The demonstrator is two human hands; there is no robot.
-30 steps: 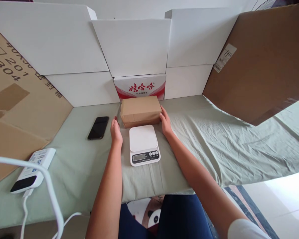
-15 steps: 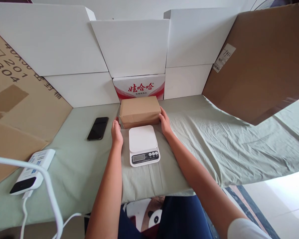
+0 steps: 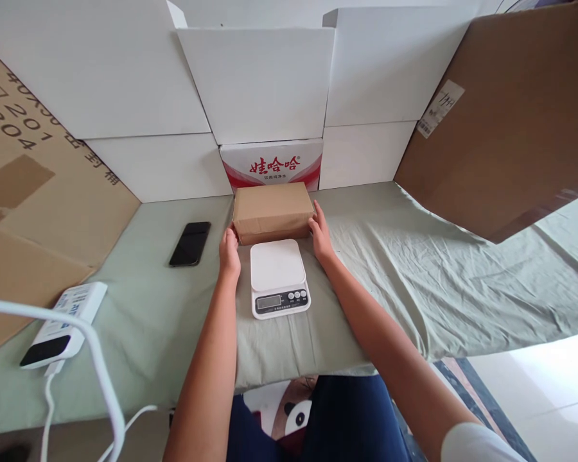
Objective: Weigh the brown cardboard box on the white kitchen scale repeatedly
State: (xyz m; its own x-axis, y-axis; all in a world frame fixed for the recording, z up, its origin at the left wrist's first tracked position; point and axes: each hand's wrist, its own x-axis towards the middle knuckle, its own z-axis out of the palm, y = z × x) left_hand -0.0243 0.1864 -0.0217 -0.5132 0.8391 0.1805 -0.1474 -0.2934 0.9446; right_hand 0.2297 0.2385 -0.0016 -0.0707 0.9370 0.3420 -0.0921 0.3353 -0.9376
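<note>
A small brown cardboard box sits on the cloth-covered table, right behind a white digital kitchen scale. My left hand grips the box at its front left corner, its fingers partly hidden behind the side. Against the right end of the box, my right hand presses with its thumb at the front edge and its fingers along the side. Nothing lies on the scale's platform, and its display looks blank. The box is close to the scale's back edge.
A black phone lies left of the scale. Further left, a white power bank has a white cable plugged in. White boxes and a red-and-white printed carton stand behind; large brown cartons flank both sides.
My left hand has moved slightly inward against the left corner of the box. The whole view has shifted a little; the box and scale keep about the same places.
</note>
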